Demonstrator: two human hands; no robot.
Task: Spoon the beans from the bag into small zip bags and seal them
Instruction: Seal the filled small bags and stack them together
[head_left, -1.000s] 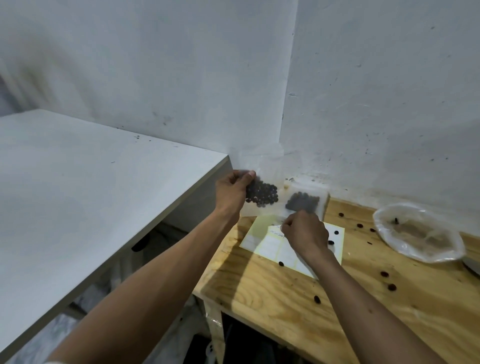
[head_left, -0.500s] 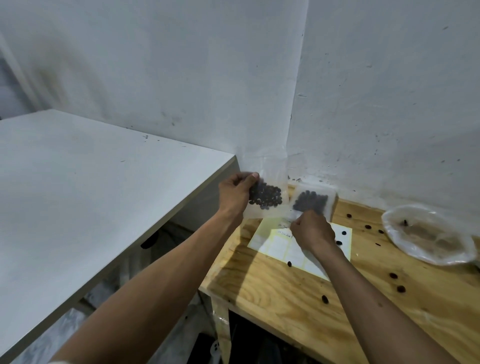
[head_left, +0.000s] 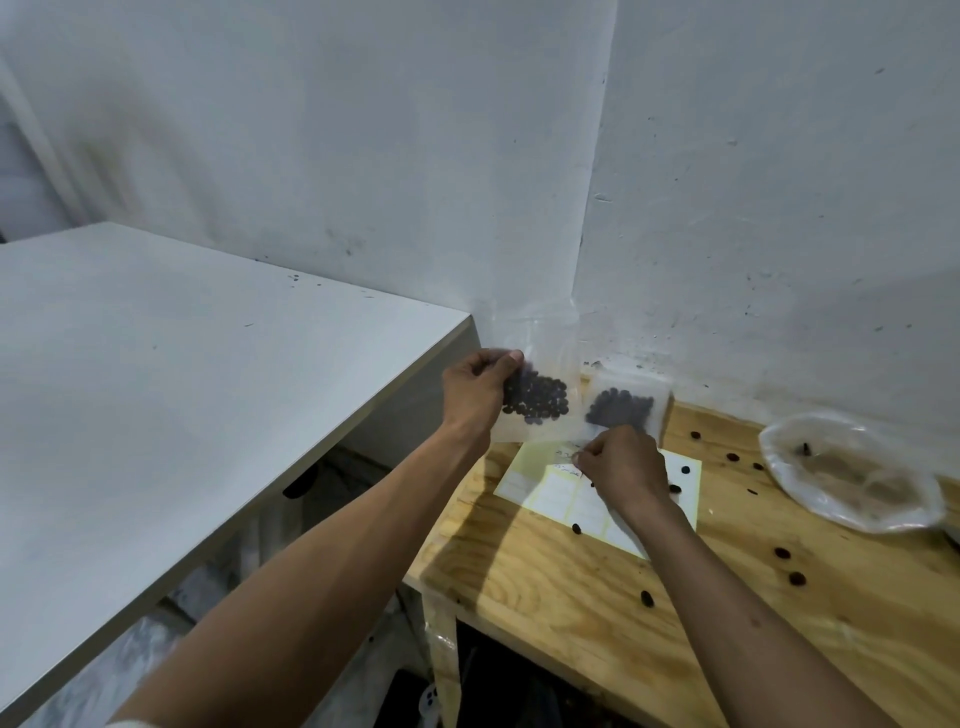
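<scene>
Left hand (head_left: 475, 395) pinches the zip bag (head_left: 535, 400) by its side edge, held above the counter's (head_left: 571, 587) far-left corner. Right hand (head_left: 626, 465) pinches its lower corner. Light, floppy, slick film; hold near the zip.

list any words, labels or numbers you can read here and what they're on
No text here can be read.
Label sheet: faint handwritten marks near its top edge, by the right hand, too small and blurred to read.
Held zip bag, pinched by the left hand: no print visible.
Second zip bag and the big bag: no print visible.
</scene>
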